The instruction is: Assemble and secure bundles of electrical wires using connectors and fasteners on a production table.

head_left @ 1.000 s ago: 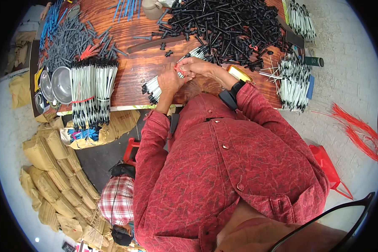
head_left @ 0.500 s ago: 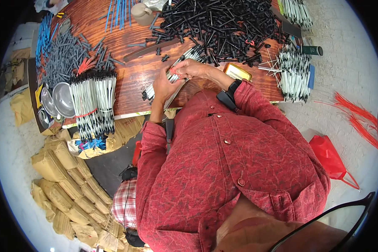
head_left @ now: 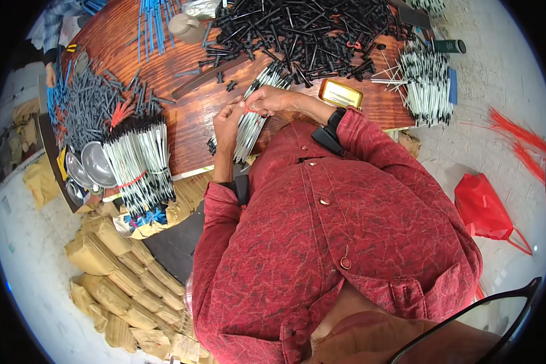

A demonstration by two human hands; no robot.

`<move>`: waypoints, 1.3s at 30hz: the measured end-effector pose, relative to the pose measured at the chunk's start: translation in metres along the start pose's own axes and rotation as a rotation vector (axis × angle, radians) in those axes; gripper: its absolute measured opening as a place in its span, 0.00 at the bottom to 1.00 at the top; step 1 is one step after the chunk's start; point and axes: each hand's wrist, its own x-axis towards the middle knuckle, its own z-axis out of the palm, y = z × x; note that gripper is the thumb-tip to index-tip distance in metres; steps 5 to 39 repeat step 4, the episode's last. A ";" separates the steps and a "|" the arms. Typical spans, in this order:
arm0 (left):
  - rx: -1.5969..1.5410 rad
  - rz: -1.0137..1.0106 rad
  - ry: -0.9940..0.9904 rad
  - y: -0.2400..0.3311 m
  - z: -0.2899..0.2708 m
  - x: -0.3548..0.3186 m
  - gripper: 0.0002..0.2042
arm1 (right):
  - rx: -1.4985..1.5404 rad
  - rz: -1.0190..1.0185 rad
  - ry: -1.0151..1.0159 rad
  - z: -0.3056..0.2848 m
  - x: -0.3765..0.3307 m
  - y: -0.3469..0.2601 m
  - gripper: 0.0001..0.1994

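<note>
Over a bundle of thin white rods with black ends, my two hands meet at the fingertips. My left hand is closed in a pinch, its wrist over the table's front edge. The fingers of my right hand are closed too, coming in from the right. A bit of red strip shows where the fingertips meet; most of it is hidden by the fingers. The bundle lies slanted on the table under both hands, its lower end near the front edge.
Black plastic stakes are heaped at the back. Grey stakes and tied rod bundles are at left, more white rods at right. A yellow-rimmed tin lies by my right forearm. Another person's hand shows far left.
My left hand has drawn up into a fingertip pinch by my right hand, leaving more of the bundle uncovered and less red showing. The view has shifted slightly; another person's arm has appeared far left.
</note>
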 end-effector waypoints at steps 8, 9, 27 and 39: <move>-0.110 0.016 0.005 -0.001 0.002 0.004 0.09 | -0.058 0.000 -0.032 0.000 -0.004 -0.006 0.12; -0.110 0.016 0.005 -0.001 0.002 0.004 0.09 | -0.058 0.000 -0.032 0.000 -0.004 -0.006 0.12; -0.110 0.016 0.005 -0.001 0.002 0.004 0.09 | -0.058 0.000 -0.032 0.000 -0.004 -0.006 0.12; -0.110 0.016 0.005 -0.001 0.002 0.004 0.09 | -0.058 0.000 -0.032 0.000 -0.004 -0.006 0.12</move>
